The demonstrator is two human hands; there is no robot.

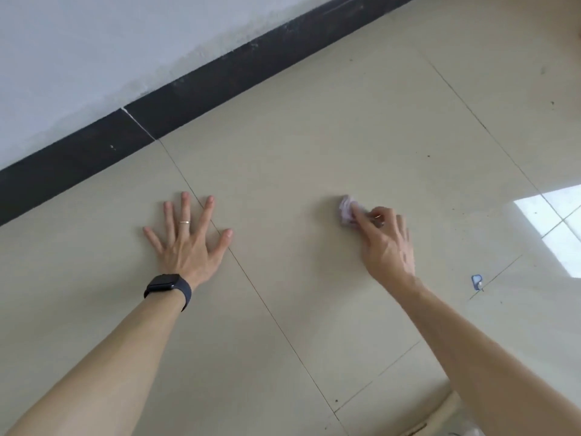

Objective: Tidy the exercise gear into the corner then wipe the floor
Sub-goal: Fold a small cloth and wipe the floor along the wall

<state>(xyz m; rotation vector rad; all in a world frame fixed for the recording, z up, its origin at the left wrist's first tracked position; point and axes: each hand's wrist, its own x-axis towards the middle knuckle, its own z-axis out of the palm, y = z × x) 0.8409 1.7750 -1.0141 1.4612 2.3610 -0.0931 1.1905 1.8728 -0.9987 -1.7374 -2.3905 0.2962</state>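
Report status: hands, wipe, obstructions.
Left hand flat on floor, fingers spread. Right hand pinches crumpled pale wipe on it. Small blue-edged scrap lies apart, rightward.

We see a black skirting board [220, 80] crossed by one thin white seam. Above it the wall [94, 42] is pale grey-white, mottled darker grey next to the board, and below it the floor [298, 152] is glossy beige tile ruled by thin dark grout lines and dotted with dark specks. Well away from the skirting board, the cloth [345, 210] is pale lilac and white, the watch [166, 283] is black on a dark navy band, the ring [185, 222] is silver, and a small white tag [477, 281] is edged in blue.
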